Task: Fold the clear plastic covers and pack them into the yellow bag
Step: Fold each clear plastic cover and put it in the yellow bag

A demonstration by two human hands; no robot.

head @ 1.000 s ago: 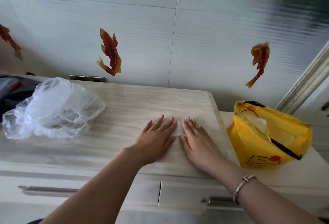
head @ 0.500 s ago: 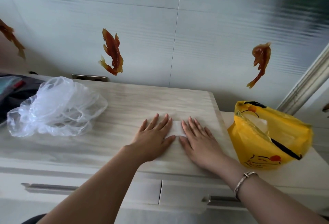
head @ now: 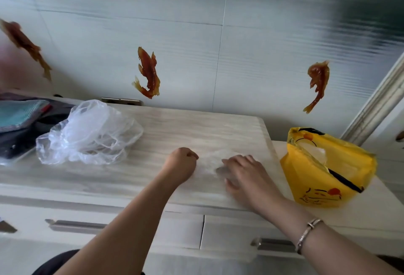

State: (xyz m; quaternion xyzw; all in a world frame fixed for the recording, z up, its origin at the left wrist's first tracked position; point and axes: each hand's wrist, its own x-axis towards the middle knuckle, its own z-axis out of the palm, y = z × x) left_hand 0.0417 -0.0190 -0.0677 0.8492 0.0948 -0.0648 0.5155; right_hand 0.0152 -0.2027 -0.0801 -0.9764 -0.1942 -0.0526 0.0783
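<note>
A small folded clear plastic cover lies flat on the pale wood-grain cabinet top, between my hands. My left hand is curled into a fist at the cover's left edge and pinches it. Fingers bent and blurred, my right hand sits on the cover's right side and grips it. A heap of loose clear plastic covers rests at the left of the cabinet top. The yellow bag stands open on a lower surface to the right, with something white inside.
Dark fabric items and a teal pouch lie at the far left behind the heap. The tiled wall with orange fish stickers rises right behind the cabinet. Two drawer handles run below the front edge. A door frame stands at right.
Both hands lay flat, pressing the folded cover; now the left has curled into a fist at its edge and the right has bent its fingers onto it. The view has tilted upward a little.
</note>
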